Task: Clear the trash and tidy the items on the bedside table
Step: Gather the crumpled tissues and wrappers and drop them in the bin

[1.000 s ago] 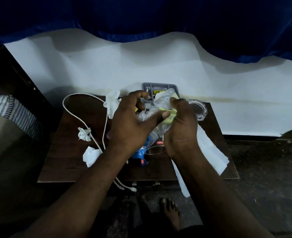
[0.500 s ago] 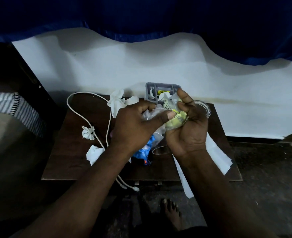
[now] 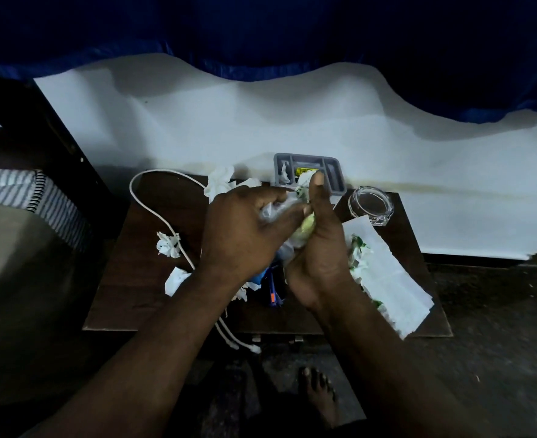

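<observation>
Over the middle of the dark wooden bedside table [image 3: 128, 289], both hands squeeze a bundle of trash. My left hand [image 3: 245, 229] grips a crumpled clear plastic wrapper [image 3: 275, 211]. My right hand [image 3: 320, 248] holds a yellow-green wad [image 3: 308, 227] against its palm, thumb pointing up. Crumpled white tissues lie at the back [image 3: 219, 181], at the left [image 3: 167, 245] and near the left forearm [image 3: 175, 279]. A blue packet [image 3: 271, 292] shows under the hands.
A white charging cable [image 3: 153, 210] loops over the table's left and hangs off the front. A grey compartment tray [image 3: 308, 173] stands at the back, a clear glass jar [image 3: 371, 205] at the back right, white paper [image 3: 393, 279] with green-printed scraps at the right. A bed lies left.
My right hand has turned thumb-up and closed more tightly round the yellow-green wad, with the left hand pressing the plastic in against it. The jar now shows clear of the hands.
</observation>
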Motion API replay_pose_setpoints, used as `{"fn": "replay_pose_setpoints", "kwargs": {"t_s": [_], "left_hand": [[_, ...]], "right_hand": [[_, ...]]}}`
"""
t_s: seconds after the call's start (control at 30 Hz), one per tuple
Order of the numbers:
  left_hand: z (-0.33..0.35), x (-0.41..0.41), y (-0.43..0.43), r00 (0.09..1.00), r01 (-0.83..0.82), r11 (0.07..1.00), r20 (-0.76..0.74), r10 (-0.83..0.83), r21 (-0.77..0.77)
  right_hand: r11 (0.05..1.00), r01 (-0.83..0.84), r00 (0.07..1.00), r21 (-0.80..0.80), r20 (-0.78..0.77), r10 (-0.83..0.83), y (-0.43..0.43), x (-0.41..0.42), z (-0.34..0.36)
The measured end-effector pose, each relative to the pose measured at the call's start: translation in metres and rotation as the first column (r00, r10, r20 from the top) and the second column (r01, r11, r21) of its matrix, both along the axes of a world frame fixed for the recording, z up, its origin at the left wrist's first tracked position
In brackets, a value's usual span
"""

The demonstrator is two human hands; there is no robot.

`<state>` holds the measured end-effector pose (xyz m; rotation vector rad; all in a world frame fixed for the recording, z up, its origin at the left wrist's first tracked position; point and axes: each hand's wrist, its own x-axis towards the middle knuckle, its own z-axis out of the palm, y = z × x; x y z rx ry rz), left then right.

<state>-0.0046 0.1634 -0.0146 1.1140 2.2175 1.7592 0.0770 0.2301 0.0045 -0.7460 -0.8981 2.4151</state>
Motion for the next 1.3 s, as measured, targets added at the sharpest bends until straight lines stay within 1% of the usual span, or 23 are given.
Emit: {"fn": "replay_pose_setpoints", "kwargs": {"t_s": [0.07,0.17,0.23,0.3,0.37,0.4,0.43,0.47,0.5,0.53,0.57,0.67,0.7,0.77,0.83,0.87,0.93,1.0,1.07,1.1,1.2,1.23,1.3], "left_hand": [[0.000,-0.001,-0.002,0.999,-0.026,0.999,-0.024,0.027,0.029],[0.003,-0.003,-0.003,0.991,-0.130,0.989,-0.030,0.133,0.072],[0.003,-0.008,-0.003,0.977,-0.212,0.972,0.044,0.208,0.100],[0.003,-0.017,-0.004,0.948,-0.287,0.946,0.181,0.260,0.147],[0.003,-0.029,-0.005,0.902,-0.367,0.909,0.315,0.296,0.196],[0.003,-0.034,-0.006,0.875,-0.408,0.887,0.369,0.312,0.215],[0.004,-0.038,-0.006,0.849,-0.445,0.865,0.418,0.324,0.233],[0.004,-0.041,-0.007,0.824,-0.474,0.844,0.464,0.324,0.253],[0.005,-0.042,-0.008,0.804,-0.495,0.825,0.505,0.314,0.273],[0.005,-0.041,-0.008,0.785,-0.513,0.809,0.539,0.306,0.287],[0.005,-0.040,-0.009,0.766,-0.530,0.796,0.568,0.301,0.292],[0.007,-0.037,-0.011,0.729,-0.550,0.780,0.628,0.273,0.299],[0.007,-0.038,-0.012,0.724,-0.550,0.779,0.636,0.265,0.302],[0.007,-0.040,-0.014,0.718,-0.563,0.765,0.644,0.266,0.312],[0.006,-0.042,-0.018,0.712,-0.584,0.741,0.648,0.271,0.331],[0.006,-0.043,-0.019,0.717,-0.586,0.735,0.642,0.273,0.342],[0.006,-0.046,-0.023,0.741,-0.566,0.744,0.616,0.269,0.355],[0.008,-0.047,-0.024,0.761,-0.531,0.773,0.597,0.254,0.348],[0.007,-0.048,-0.026,0.787,-0.463,0.829,0.575,0.223,0.312],[0.006,-0.048,-0.026,0.800,-0.423,0.859,0.564,0.205,0.288],[0.002,-0.038,-0.026,0.826,-0.301,0.925,0.549,0.131,0.232],[0.001,-0.034,-0.025,0.822,-0.275,0.934,0.559,0.106,0.227],[0.000,-0.028,-0.024,0.786,-0.282,0.931,0.612,0.086,0.233]], "right_hand": [[0.999,0.020,1.000,0.030,-0.008,-0.020,-0.001,-0.002,0.000],[0.980,0.184,0.983,0.076,0.006,-0.184,0.007,-0.001,-0.007],[0.959,0.256,0.965,0.122,0.021,-0.261,0.012,0.000,-0.009],[0.950,0.263,0.958,0.167,0.072,-0.278,0.016,0.001,-0.011],[0.944,0.185,0.959,0.272,0.161,-0.234,0.014,0.003,-0.014],[0.930,0.096,0.959,0.355,0.219,-0.182,0.010,0.004,-0.017],[0.895,-0.016,0.953,0.446,0.276,-0.121,0.004,0.003,-0.019],[0.840,-0.125,0.944,0.527,0.325,-0.064,-0.003,0.002,-0.021],[0.782,-0.200,0.933,0.591,0.359,-0.033,-0.010,0.001,-0.023],[0.731,-0.226,0.923,0.644,0.381,-0.049,-0.015,-0.001,-0.024],[0.699,-0.217,0.915,0.681,0.391,-0.097,-0.019,-0.004,-0.024],[0.658,-0.187,0.866,0.729,0.439,-0.240,-0.020,-0.008,-0.022],[0.651,-0.213,0.844,0.729,0.473,-0.253,-0.019,-0.009,-0.021],[0.646,-0.314,0.805,0.696,0.555,-0.207,-0.019,-0.010,-0.020],[0.638,-0.439,0.777,0.633,0.624,-0.085,-0.020,-0.010,-0.020],[0.654,-0.476,0.775,0.588,0.632,-0.004,-0.020,-0.011,-0.021],[0.717,-0.511,0.787,0.474,0.593,0.168,-0.025,-0.012,-0.019],[0.814,-0.464,0.834,0.349,0.481,0.270,-0.027,-0.014,-0.018],[0.912,-0.348,0.904,0.219,0.335,0.265,-0.028,-0.017,-0.014],[0.940,-0.292,0.928,0.176,0.289,0.234,-0.029,-0.019,-0.011],[0.977,-0.168,0.971,0.132,0.191,0.141,-0.026,-0.023,-0.014],[0.982,-0.145,0.980,0.122,0.156,0.126,-0.025,-0.024,-0.014],[0.987,-0.133,0.985,0.088,0.120,0.122,-0.026,-0.026,-0.013]]}}
